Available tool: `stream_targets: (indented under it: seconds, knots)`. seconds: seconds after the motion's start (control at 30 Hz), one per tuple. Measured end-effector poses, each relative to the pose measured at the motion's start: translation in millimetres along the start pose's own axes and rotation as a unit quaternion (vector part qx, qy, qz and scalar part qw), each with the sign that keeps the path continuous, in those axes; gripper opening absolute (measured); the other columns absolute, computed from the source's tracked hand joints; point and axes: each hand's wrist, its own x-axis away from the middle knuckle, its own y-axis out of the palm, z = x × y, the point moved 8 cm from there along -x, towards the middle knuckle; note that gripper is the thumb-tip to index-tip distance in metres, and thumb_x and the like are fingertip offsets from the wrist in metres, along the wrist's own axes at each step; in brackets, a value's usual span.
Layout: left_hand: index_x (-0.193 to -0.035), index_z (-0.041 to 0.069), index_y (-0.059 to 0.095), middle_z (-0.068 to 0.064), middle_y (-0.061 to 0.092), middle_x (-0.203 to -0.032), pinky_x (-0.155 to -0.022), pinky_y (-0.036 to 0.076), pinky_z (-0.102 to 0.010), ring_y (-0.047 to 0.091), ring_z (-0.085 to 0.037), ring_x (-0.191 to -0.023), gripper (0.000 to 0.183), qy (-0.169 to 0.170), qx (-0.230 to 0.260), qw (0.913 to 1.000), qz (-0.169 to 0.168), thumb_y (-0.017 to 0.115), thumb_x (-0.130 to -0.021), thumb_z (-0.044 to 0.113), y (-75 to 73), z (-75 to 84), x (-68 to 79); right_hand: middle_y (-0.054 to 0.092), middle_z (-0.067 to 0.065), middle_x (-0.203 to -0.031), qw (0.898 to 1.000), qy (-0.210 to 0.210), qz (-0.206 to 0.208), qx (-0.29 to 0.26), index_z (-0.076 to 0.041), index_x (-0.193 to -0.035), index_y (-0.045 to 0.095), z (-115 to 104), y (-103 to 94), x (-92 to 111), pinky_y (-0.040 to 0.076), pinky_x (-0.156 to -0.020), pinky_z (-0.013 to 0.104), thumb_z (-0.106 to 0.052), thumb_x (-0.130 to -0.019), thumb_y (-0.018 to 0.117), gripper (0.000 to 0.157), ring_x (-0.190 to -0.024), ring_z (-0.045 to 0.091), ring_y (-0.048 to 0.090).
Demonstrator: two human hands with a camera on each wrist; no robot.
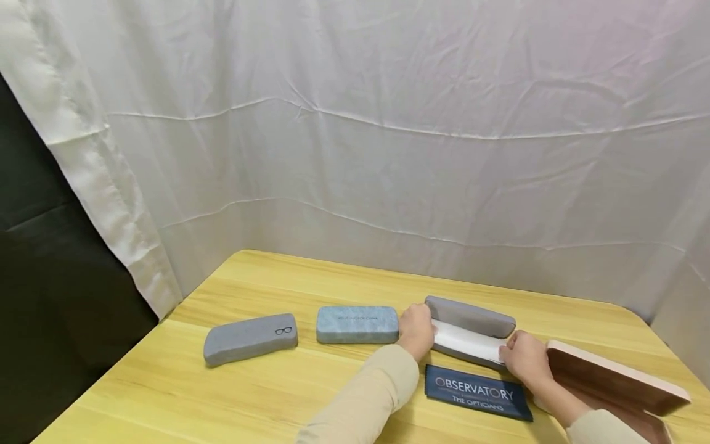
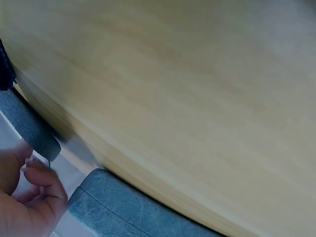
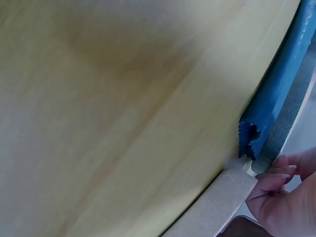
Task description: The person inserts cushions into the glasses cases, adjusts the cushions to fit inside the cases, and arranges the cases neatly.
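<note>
A grey glasses case [image 1: 470, 316] stands with its lid up on the right half of the table, its inside white. At its left end my left hand [image 1: 417, 330] grips the rim with curled fingers; the left wrist view shows the hand [image 2: 34, 197] close against that end of the case [image 2: 29, 123]. The right end is held by my right hand [image 1: 524, 356], fingers bent at the corner in the right wrist view. Whether the white strip is lining or a separate cloth, I cannot tell. A dark blue lens cloth [image 1: 477, 392] lies flat in front of the case.
Left of my left hand sits a closed light-blue glasses case [image 1: 357, 325]. Farther left is a closed grey case [image 1: 252, 339] with a glasses print. An open pinkish-brown case [image 1: 616, 376] lies beside my right forearm. A white curtain [image 1: 388, 154] hangs behind the table.
</note>
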Motion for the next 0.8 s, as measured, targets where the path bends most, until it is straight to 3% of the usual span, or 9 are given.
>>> stream_targets:
  seconds: [0.17,0.33,0.47,0.53,0.6,0.7,0.8]
  knots:
    - [-0.089,0.004,0.065,-0.010,0.065,-0.086,-0.064,0.053,-0.025,0.065,-0.021,-0.079,0.026,0.002,0.041,0.9990,0.018,0.076,-0.077,0.024,-3.7,0.4,0.2,0.049,0.008,-0.065,1.000,0.010,-0.004,-0.009,0.003,-0.077,0.047,-3.2,-5.4,5.1,0.034,-0.053,0.027,-0.006,-0.080,0.049,0.009,-0.063,0.022,0.048]
    - [-0.099,0.001,0.054,-0.014,0.058,-0.091,-0.073,0.051,-0.028,0.060,-0.026,-0.084,0.044,0.001,0.091,0.9959,0.005,0.078,-0.073,0.027,-10.5,-3.2,1.1,0.050,0.009,-0.064,0.999,0.008,-0.030,-0.011,0.016,-0.107,0.040,-10.9,-10.9,13.5,0.038,-0.057,0.031,-0.013,-0.087,0.044,0.035,-0.058,0.019,0.047]
    - [-0.112,-0.001,0.051,-0.016,0.056,-0.099,-0.082,0.050,-0.033,0.058,-0.028,-0.092,0.057,0.031,0.151,0.9877,-0.027,0.079,-0.073,0.029,-12.7,-3.9,5.9,0.050,0.007,-0.061,0.999,0.004,-0.043,-0.014,0.021,-0.128,0.026,-13.4,-13.9,18.4,0.044,-0.070,0.044,-0.018,-0.091,0.044,0.057,-0.055,0.018,0.047]
    - [-0.121,-0.003,0.047,-0.018,0.056,-0.108,-0.088,0.048,-0.035,0.057,-0.030,-0.101,0.065,0.053,0.191,0.9791,-0.045,0.079,-0.073,0.027,-10.8,-4.0,9.4,0.054,0.018,-0.073,0.999,-0.008,-0.042,-0.019,0.022,-0.133,0.020,-14.9,-14.7,18.9,0.044,-0.076,0.049,-0.020,-0.093,0.045,0.063,-0.065,0.027,0.054]
    - [-0.127,-0.003,0.044,-0.018,0.056,-0.114,-0.093,0.047,-0.036,0.055,-0.030,-0.107,0.071,0.075,0.223,0.9699,-0.062,0.080,-0.072,0.024,-8.1,-4.5,13.2,0.055,0.033,-0.096,0.998,-0.021,-0.041,-0.030,0.022,-0.136,0.016,-15.6,-14.0,18.7,0.046,-0.079,0.051,-0.023,-0.094,0.046,0.068,-0.084,0.041,0.057]
    - [-0.131,-0.003,0.040,-0.018,0.056,-0.119,-0.096,0.045,-0.035,0.054,-0.029,-0.110,0.079,0.096,0.250,0.9600,-0.081,0.082,-0.069,0.023,-3.7,-6.8,17.9,0.033,0.043,-0.132,0.996,-0.037,-0.050,-0.063,0.019,-0.139,0.008,-15.5,-9.8,17.0,0.041,-0.092,0.058,-0.029,-0.096,0.046,0.075,-0.117,0.053,0.041]
    - [-0.133,-0.002,0.036,-0.018,0.055,-0.122,-0.097,0.044,-0.035,0.054,-0.029,-0.110,0.085,0.114,0.280,0.9486,-0.095,0.084,-0.066,0.020,-0.2,-8.8,20.5,0.019,0.042,-0.141,0.992,-0.035,-0.064,-0.098,0.014,-0.142,0.001,-13.2,-5.5,12.7,0.032,-0.101,0.059,-0.039,-0.097,0.042,0.081,-0.127,0.054,0.028]
